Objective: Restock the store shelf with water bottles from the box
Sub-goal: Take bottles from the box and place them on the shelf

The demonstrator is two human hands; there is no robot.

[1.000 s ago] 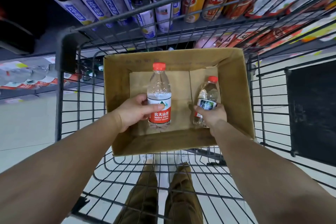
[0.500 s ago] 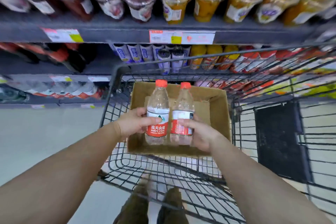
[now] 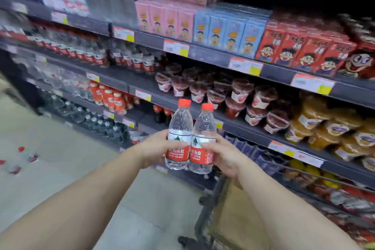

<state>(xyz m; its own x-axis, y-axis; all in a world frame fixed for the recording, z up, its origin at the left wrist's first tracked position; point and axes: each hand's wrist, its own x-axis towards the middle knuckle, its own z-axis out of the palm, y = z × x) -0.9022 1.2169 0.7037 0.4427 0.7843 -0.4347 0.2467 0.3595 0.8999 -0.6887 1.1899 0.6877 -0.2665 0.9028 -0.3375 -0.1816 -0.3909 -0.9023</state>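
Observation:
I hold two clear water bottles with red caps and red labels upright, side by side and touching, in front of the store shelf. My left hand (image 3: 157, 148) grips the left bottle (image 3: 179, 130). My right hand (image 3: 225, 155) grips the right bottle (image 3: 204, 134). The cardboard box (image 3: 239, 221) sits in the black wire cart (image 3: 205, 213) below my right forearm; its inside is hidden. A row of the same red-labelled water bottles (image 3: 129, 59) stands on the second shelf at the upper left.
The shelves hold pink, blue and red drink cartons (image 3: 233, 32) on top, red fruit cups (image 3: 223, 95) and yellow cups (image 3: 332, 126) in the middle. A few water bottles (image 3: 19, 159) lie on the grey floor at the left.
Both hands have lifted the two bottles out of the box and brought them together. My view has swung up and left from the cart to the shelves.

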